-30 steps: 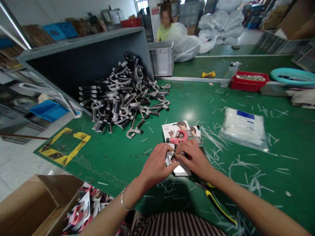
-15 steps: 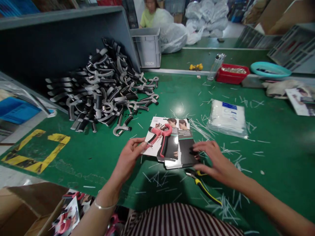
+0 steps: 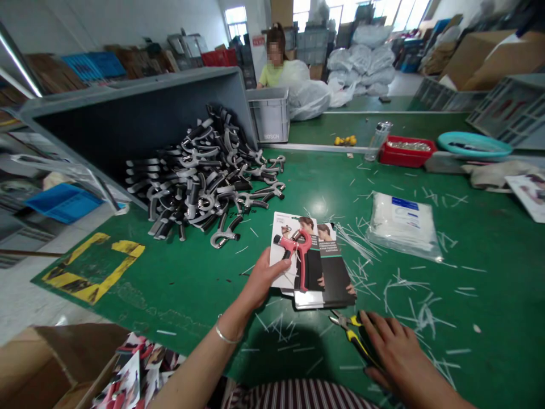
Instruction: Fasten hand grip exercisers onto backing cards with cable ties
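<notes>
My left hand (image 3: pixel 263 279) holds a printed card with a pink-and-black hand grip strengthener (image 3: pixel 303 255) on it, the thumb pressing on the front. A white tie runs across the strengthener. Beneath and to the right lies a stack of similar dark-and-white printed cards (image 3: pixel 334 270). Lower right, my right hand (image 3: pixel 395 346) is on the yellow-and-black handles of cutting pliers (image 3: pixel 343 322), fingers over one handle and thumb by the other. The pliers' jaws point left, toward the cards. Part of the handles is hidden under the hand.
A tipped grey crate (image 3: pixel 140 94) spills grey-and-black hand grips (image 3: pixel 204 182) at left. A bag of white ties (image 3: pixel 402 224) and scattered ties lie right. Behind are a red tray (image 3: pixel 406 153) and a turquoise tray (image 3: pixel 472 145). A carton (image 3: pixel 63 352) holds packed grips. Another person (image 3: pixel 275 62) is beyond.
My right hand has left the card stack and come down and right onto the pliers. My left hand still holds the card, thumb now further over it. The view has tilted up.
</notes>
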### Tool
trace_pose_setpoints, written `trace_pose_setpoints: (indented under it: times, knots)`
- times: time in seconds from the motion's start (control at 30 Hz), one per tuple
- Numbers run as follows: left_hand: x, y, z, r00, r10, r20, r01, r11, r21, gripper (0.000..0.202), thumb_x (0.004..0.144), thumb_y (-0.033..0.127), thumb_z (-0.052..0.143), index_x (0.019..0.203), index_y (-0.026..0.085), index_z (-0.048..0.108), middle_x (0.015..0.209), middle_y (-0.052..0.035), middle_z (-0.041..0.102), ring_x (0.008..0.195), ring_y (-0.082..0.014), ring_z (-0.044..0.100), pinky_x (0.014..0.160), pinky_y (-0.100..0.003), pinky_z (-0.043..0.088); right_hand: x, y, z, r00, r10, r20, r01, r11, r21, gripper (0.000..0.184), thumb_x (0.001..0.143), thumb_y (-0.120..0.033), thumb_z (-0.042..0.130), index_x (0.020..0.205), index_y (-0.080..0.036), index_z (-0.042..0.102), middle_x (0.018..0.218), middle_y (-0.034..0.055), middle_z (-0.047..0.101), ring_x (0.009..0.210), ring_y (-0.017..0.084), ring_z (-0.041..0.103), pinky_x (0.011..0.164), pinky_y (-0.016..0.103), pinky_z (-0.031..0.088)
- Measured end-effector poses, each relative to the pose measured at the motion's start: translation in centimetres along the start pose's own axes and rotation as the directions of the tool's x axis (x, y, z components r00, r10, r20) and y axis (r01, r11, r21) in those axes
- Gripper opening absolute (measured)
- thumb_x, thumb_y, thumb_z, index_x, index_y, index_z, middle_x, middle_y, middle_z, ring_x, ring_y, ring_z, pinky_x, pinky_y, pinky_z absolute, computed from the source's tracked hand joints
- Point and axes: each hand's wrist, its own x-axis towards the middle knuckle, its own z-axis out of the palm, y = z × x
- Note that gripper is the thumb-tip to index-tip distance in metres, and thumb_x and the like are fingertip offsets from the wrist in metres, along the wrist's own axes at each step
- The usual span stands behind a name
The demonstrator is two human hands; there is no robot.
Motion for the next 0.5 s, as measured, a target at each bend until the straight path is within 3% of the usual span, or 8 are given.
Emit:
trace_pose_setpoints:
  times: [0.07,0.13,0.2,0.3,0.4,0.5]
  knots:
    - [-0.3,-0.2,-0.4,0.999,0.034,-0.015,-0.034,0.999,0.004,0.052,0.075,0.035,0.076,0.120,0.016,0.056,0.103,-0.0059,0.068,0.077,-0.0155,0.063,0.072,-0.027,0.049,0.2,0.2,-0.6,0.998,0.012,0.061,-0.020,0.991,0.133,0.053,0.075,-0.021,0.060,0.127,-0.016,0.060,0.114,0.0191,0.066,0.094,0.033,0.062,0.079,0.047,0.052]
    - [-0.4,-0.2,-0.6,0.998,0.056,-0.020,-0.056,0.998,0.026,0.052,0.075,0.036,0.076,0.119,0.016,0.056,0.103,-0.0056,0.068,0.078,-0.0158,0.063,0.074,-0.027,0.049,0.7,0.2,-2.5,0.980,0.009,0.200,-0.088,0.917,0.389,0.040,0.081,-0.024,0.054,0.119,-0.017,0.064,0.108,0.0149,0.067,0.093,0.028,0.062,0.082,0.040,0.053]
    - [-0.3,0.1,-0.6,0.997,0.075,-0.004,-0.074,0.996,0.048,0.052,0.076,0.035,0.076,0.120,0.017,0.055,0.106,-0.0058,0.067,0.082,-0.0170,0.063,0.077,-0.028,0.049,1.6,0.1,-5.2,0.924,-0.018,0.383,-0.244,0.742,0.625,0.032,0.086,-0.032,0.052,0.112,-0.019,0.066,0.100,0.0094,0.067,0.090,0.024,0.062,0.079,0.033,0.053]
    - [0.3,0.7,-0.4,0.991,0.127,0.041,-0.131,0.987,0.092,0.051,0.077,0.035,0.075,0.120,0.017,0.056,0.110,-0.0062,0.067,0.090,-0.0193,0.063,0.081,-0.029,0.048,3.6,0.0,-9.2,0.811,-0.145,0.567,-0.469,0.418,0.778,0.037,0.088,-0.044,0.057,0.116,-0.021,0.063,0.091,0.0042,0.066,0.081,0.019,0.060,0.071,0.027,0.052]
    - [1.2,1.7,-0.2,0.982,0.161,0.095,-0.175,0.970,0.170,0.052,0.075,0.035,0.077,0.119,0.017,0.057,0.109,-0.0056,0.067,0.091,-0.0202,0.062,0.082,-0.029,0.047,6.9,0.4,-11.7,0.763,-0.314,0.564,-0.543,0.162,0.824,0.054,0.087,-0.050,0.063,0.132,-0.021,0.053,0.108,0.0070,0.065,0.088,0.019,0.061,0.073,0.028,0.052]
    - [1.8,2.7,-0.2,0.975,0.170,0.146,-0.200,0.953,0.227,0.054,0.074,0.035,0.078,0.120,0.017,0.056,0.110,-0.0058,0.067,0.093,-0.0210,0.062,0.083,-0.030,0.046,10.2,1.1,-12.7,0.771,-0.385,0.507,-0.537,0.034,0.843,0.057,0.090,-0.048,0.062,0.136,-0.019,0.048,0.123,0.0120,0.061,0.098,0.021,0.062,0.077,0.031,0.053]
